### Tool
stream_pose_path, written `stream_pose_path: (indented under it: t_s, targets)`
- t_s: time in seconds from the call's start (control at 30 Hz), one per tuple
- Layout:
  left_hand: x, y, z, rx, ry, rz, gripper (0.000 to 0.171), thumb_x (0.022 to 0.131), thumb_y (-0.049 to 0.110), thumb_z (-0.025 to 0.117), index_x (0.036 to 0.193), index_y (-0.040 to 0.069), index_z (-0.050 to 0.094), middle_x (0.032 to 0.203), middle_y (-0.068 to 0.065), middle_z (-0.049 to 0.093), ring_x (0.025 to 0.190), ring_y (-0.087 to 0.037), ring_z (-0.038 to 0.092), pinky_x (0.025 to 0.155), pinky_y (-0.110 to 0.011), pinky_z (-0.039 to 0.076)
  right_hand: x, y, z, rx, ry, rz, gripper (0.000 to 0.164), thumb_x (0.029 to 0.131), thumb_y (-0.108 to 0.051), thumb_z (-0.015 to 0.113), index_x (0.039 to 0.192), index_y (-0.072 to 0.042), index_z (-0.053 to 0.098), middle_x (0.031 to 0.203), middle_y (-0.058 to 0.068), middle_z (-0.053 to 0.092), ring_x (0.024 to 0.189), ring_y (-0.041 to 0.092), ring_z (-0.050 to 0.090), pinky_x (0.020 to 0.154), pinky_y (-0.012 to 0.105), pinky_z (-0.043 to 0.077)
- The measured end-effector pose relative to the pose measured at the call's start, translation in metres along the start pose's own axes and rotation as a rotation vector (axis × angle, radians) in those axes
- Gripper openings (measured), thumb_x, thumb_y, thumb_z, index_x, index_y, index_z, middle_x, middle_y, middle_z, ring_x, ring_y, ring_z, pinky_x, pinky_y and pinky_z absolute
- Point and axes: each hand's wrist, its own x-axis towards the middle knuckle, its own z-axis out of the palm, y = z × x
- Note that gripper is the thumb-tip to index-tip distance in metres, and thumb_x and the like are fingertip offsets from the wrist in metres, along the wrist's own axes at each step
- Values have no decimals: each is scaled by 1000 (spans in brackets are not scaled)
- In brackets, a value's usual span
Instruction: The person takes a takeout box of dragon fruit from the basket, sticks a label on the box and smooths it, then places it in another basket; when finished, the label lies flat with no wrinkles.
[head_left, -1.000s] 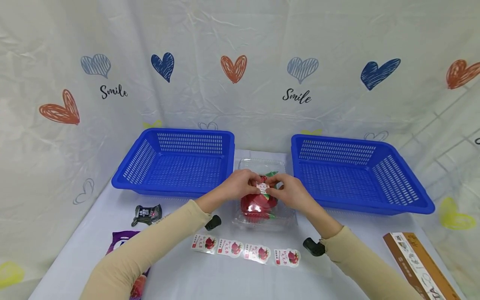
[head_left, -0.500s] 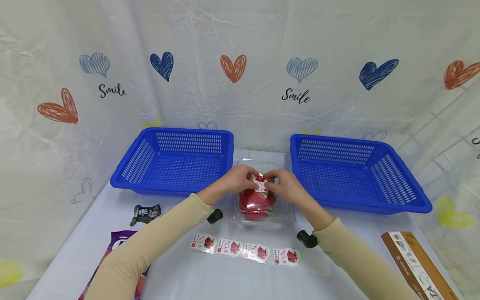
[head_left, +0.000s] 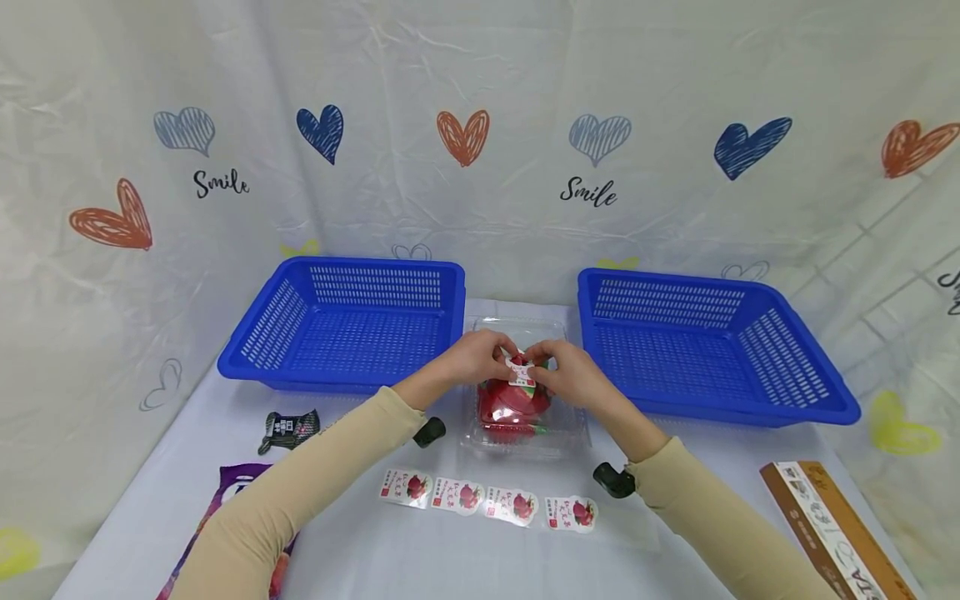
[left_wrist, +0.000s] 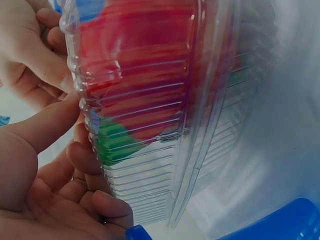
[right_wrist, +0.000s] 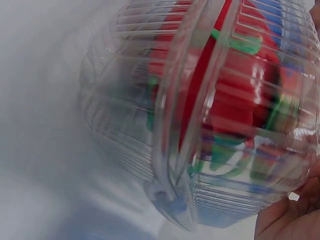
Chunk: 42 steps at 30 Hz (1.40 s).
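A clear plastic clamshell box sits between the two baskets in the head view, with a red fruit showing green tips inside it. Over its lid is a small white sticker with a red fruit print. My left hand pinches the sticker's left side between thumb and fingers. On the opposite side my right hand pinches it in the same way. The left wrist view has the left fingers right against the ribbed lid. Only part of the right hand shows beside the box in the right wrist view.
Blue baskets stand at the back left and back right. A backing strip with several stickers lies in front of the box. Leftward are a small dark packet and a purple bag; a long brown-and-white carton lies right.
Both hands have shifted slightly back and left over the lid, and the sticker has moved with them. Over the last half second they have hardly moved.
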Motion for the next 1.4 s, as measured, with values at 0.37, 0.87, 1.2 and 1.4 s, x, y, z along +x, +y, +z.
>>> stream_pose_path:
  t_s: [0.37,0.87,1.2,1.4]
  targets:
    - [0,-3,2,16,31,29,38,83,15,78,116,2,63,76,1,63,64,-9,54,57,-21,44,-4,2,0,2,-4,11,34,95,-11,63,127,-2,61,106,12,63,56,17,54,52,30,46]
    - [-6,-2,2,-32,-4,22,26,84,14,77,105,5,64,80,-1,60,67,-11,55,62,-23,46,-16,7,-3,96,-28,9,16,93,-12,67,106,-5,65,97,8,64,53,16,53,48,32,46]
    - [-5,-5,4,-34,6,47,26,85,16,77,106,5,64,82,-1,62,67,-11,56,62,-23,47,-16,9,1,101,12,50,22,90,-19,71,107,-6,64,99,8,65,52,15,52,48,32,45]
    - [-4,-6,6,-24,26,65,27,84,17,78,104,5,63,78,0,62,64,-10,55,60,-22,46,-16,8,3,75,29,43,18,92,-16,68,107,-6,65,99,9,65,53,15,53,48,32,46]
